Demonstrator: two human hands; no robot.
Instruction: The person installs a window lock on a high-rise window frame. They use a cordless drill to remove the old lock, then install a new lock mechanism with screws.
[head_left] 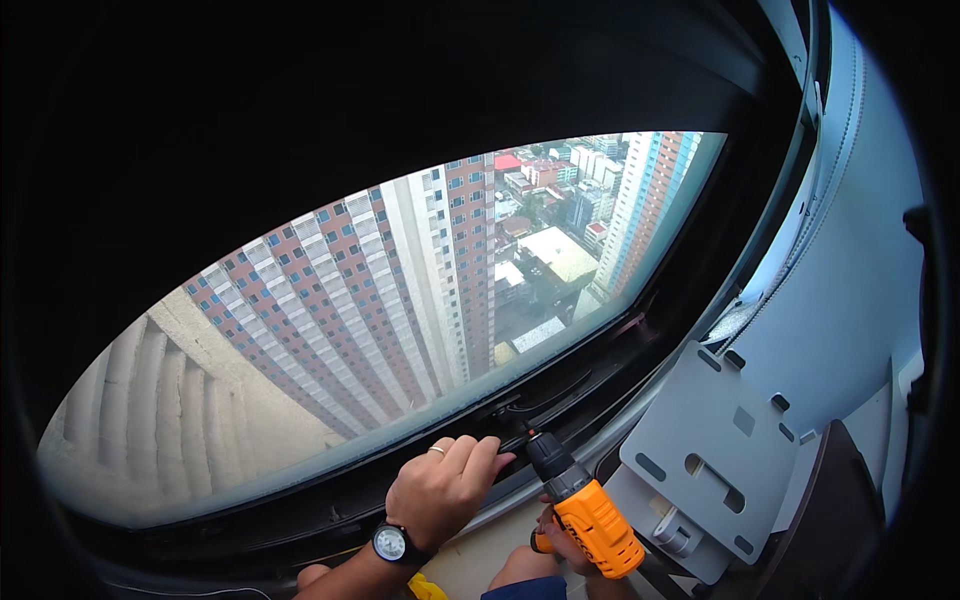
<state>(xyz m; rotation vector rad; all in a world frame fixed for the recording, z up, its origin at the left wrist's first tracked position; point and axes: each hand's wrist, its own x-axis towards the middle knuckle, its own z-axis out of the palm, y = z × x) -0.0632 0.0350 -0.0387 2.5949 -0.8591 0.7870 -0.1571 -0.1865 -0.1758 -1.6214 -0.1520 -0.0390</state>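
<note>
My left hand (445, 487), with a ring and a wristwatch, rests its curled fingers on the black lower window frame (330, 505) beside the window handle (540, 395). My right hand (560, 543) grips an orange and black cordless drill (590, 510). The drill's black chuck points up at the frame, right next to my left fingertips. Most of my right hand is hidden behind the drill body.
A large glass window (400, 320) looks down on tall buildings far below. A grey metal bracket plate (710, 450) with slots leans on the right wall. A rolled blind with a bead cord (800, 230) hangs at the right. A dark brown panel (830, 510) stands lower right.
</note>
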